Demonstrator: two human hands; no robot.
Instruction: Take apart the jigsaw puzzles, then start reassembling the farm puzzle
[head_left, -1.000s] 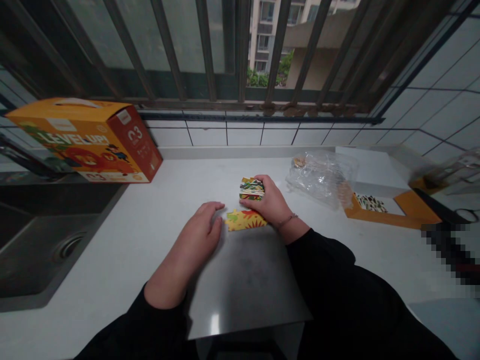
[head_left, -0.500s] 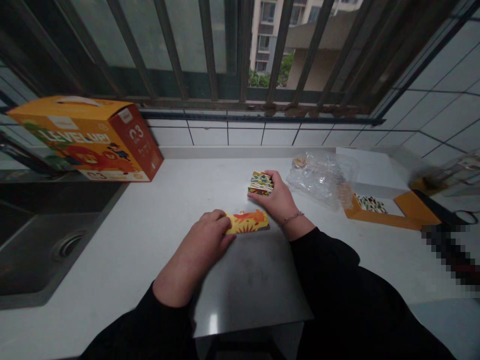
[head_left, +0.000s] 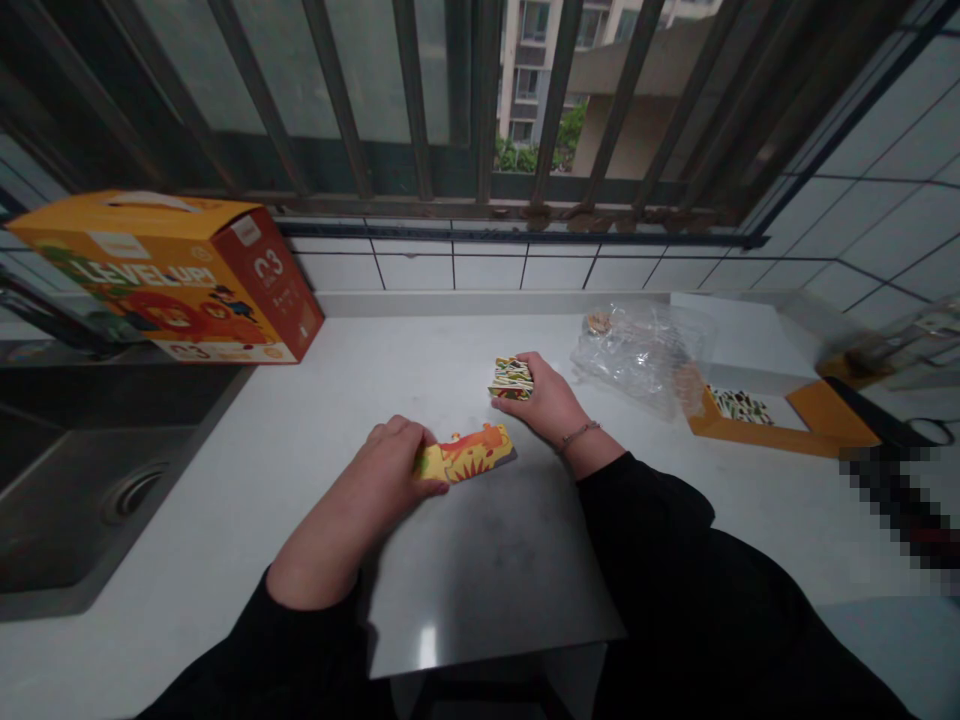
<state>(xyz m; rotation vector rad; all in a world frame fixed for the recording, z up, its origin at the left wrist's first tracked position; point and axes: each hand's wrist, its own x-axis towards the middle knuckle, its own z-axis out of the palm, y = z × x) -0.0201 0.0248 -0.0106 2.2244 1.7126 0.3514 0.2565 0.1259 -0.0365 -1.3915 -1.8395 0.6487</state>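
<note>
In the head view, your left hand [head_left: 394,460] grips the yellow strip [head_left: 469,454] by one end over the counter [head_left: 360,370]; your right hand [head_left: 544,400] clamps the card stack [head_left: 512,379]. Loosened right fingers could spill cards.

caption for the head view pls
Two hands at a white counter, holding a yellow puzzle strip and a stack of pieces.

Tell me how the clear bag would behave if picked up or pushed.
The bag would probably sag floppily, since its thin film lies crumpled. It looks light for its bulk, being mostly see-through. Pushed, it may slide easily, as the counter looks smooth.
</note>
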